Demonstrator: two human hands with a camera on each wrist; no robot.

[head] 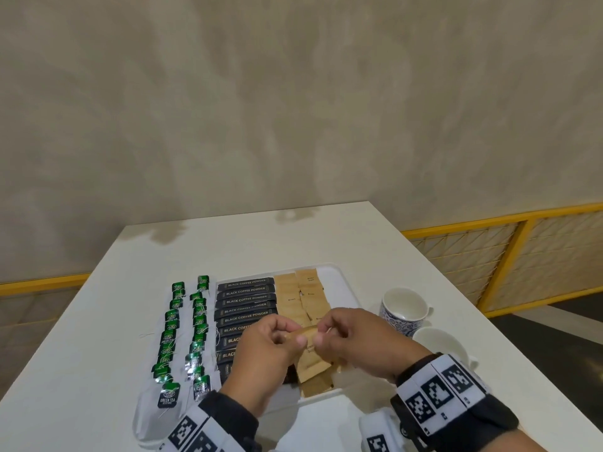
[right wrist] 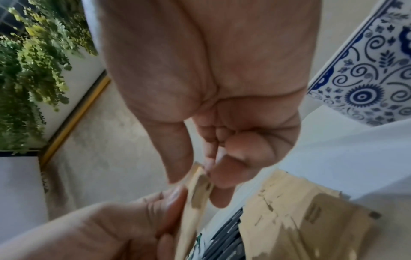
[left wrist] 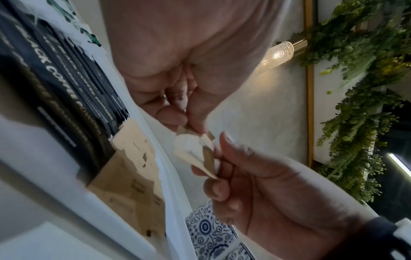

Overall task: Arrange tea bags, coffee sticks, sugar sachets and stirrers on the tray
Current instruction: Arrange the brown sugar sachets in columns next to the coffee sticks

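Both hands pinch a small bunch of brown sugar sachets [head: 310, 358] from opposite sides, just above the near end of the white tray [head: 341, 276]. My left hand [head: 292, 336] holds its left edge and my right hand [head: 321, 334] its top right corner. The left wrist view shows the sachets' edges [left wrist: 195, 153] fanned between thumb and fingers. On the tray lie a column of black coffee sticks [head: 246, 300] and overlapping brown sachets [head: 303, 295]. Green tea bags [head: 182, 334] lie in two columns left of the coffee sticks. No stirrers are in view.
A blue-patterned cup [head: 404, 309] and a plain white cup [head: 440, 342] stand on the white table right of the tray. A yellow-framed mesh rail [head: 509, 252] runs beyond the table's right edge. A beige wall is behind.
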